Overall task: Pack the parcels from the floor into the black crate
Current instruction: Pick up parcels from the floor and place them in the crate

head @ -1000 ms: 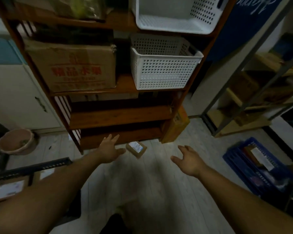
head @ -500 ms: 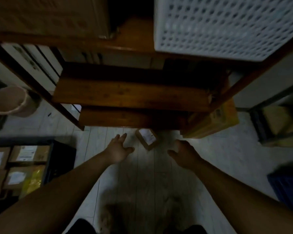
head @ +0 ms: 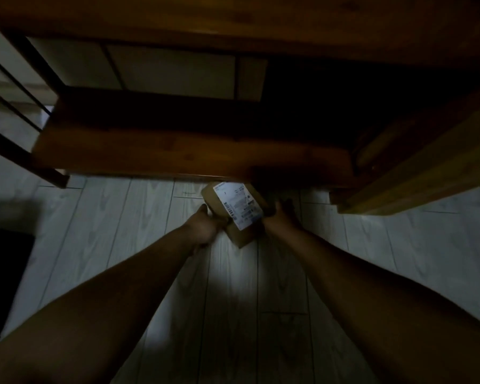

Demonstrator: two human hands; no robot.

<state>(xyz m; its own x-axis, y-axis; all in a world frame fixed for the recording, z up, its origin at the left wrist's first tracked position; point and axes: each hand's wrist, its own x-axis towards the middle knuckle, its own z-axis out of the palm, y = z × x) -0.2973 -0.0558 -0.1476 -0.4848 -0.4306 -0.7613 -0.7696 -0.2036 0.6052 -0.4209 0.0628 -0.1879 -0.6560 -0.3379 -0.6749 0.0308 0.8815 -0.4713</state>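
A small brown cardboard parcel [head: 240, 231] with a white shipping label lies on the pale plank floor just in front of the wooden shelf's bottom board. My left hand [head: 205, 227] grips its left side, thumb along the near edge. My right hand [head: 284, 216] holds its right side, fingers curled against the box. The scene is dim and the fingertips are hard to make out. At the far left edge a dark shape [head: 3, 259] shows, which may be the black crate.
The wooden shelf unit [head: 178, 151] overhangs the parcel closely from above. A yellowish-brown box [head: 427, 173] leans against the shelf at the right. Thin dark slats [head: 14, 87] of the shelf side stand at the left. Pale floor [head: 233, 300] spreads between my arms.
I have bent down much closer to the floor. Both hands, apart and open before, have moved forward and closed on the two sides of the parcel.
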